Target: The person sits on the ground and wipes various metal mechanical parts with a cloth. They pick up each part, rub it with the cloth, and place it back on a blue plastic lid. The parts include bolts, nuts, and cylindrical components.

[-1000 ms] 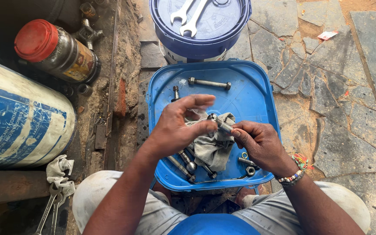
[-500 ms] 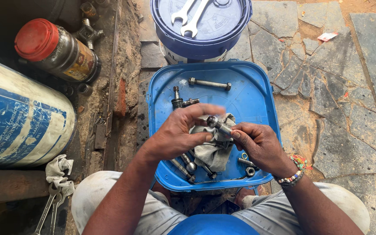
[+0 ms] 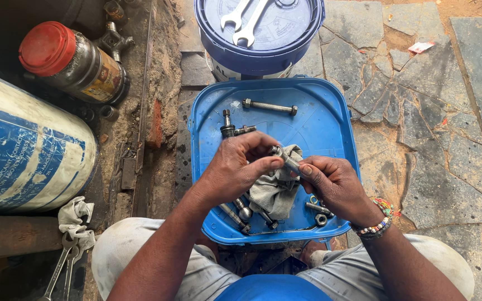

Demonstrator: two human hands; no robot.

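Fingers (image 3: 266, 163) of your left hand (image 3: 235, 170) and right hand (image 3: 333, 184) pinched opposite ends of a bolt (image 3: 285, 159), its axis running between them, over a grey rag (image 3: 274, 189).

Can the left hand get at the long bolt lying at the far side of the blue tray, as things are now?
Probably yes, once freed. The long bolt lies alone on bare blue tray, nothing over it. But the left hand now grips a small bolt and cloth with the right hand.
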